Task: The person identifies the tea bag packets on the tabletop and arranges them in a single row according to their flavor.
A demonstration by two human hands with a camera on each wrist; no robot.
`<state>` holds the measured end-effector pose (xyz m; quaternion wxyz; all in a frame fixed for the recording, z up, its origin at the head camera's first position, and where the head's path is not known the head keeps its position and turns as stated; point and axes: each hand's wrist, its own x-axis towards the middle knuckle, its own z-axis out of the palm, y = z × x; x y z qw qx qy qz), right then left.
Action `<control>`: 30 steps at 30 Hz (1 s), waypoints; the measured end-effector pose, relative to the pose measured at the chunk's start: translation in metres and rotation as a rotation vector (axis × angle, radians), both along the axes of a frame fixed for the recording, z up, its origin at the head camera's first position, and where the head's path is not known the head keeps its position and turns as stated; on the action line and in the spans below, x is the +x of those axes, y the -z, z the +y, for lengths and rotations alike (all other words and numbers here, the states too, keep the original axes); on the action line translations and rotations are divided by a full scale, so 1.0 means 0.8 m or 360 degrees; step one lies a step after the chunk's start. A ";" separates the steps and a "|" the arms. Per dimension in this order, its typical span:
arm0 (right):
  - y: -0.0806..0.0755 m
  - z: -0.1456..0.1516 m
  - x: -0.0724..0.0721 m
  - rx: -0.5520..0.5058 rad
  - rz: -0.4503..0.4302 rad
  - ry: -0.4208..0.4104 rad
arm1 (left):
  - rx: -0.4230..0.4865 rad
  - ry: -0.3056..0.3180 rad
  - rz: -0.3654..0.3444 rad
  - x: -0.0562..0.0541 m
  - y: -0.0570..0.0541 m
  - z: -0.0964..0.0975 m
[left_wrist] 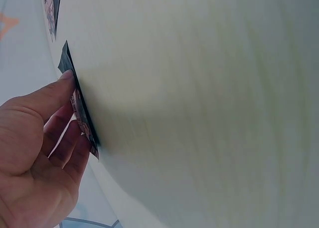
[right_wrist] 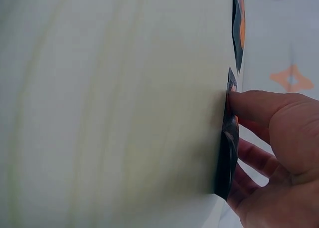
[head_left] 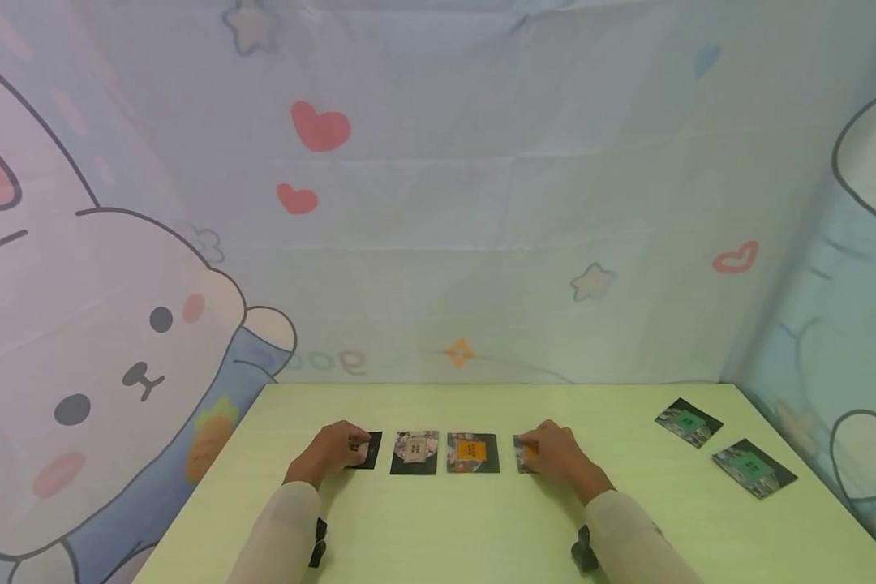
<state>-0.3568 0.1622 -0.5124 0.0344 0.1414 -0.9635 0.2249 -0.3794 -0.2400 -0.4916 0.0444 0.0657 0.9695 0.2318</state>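
Four small flat dark packets form a row across the table. My left hand [head_left: 332, 448] grips the leftmost packet [left_wrist: 85, 119] by its edges, thumb at one side and fingers at the other. Its label is mostly covered in the head view. At the row's right end, my right hand [head_left: 564, 456] holds an orange-labelled packet [right_wrist: 227, 160] the same way, covering much of it. Between the hands lie a beige-labelled packet [head_left: 414, 454] and another orange-labelled packet [head_left: 473, 453]. Both held packets are close to the tabletop.
Two green-labelled packets [head_left: 754, 468] lie at an angle on the right side of the pale yellow-green table [head_left: 445, 527]. A printed cloth backdrop [head_left: 438, 203] with hearts, stars and a rabbit rises behind the table and at its sides.
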 end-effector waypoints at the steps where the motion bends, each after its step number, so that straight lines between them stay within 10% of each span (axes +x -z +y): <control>1: 0.000 -0.002 0.000 -0.0006 0.0001 0.0000 | -0.0004 0.0003 0.0001 0.000 0.000 0.000; 30: -0.006 -0.016 -0.001 -0.0075 -0.0032 0.0017 | -0.0014 0.0016 0.0013 0.000 0.000 0.000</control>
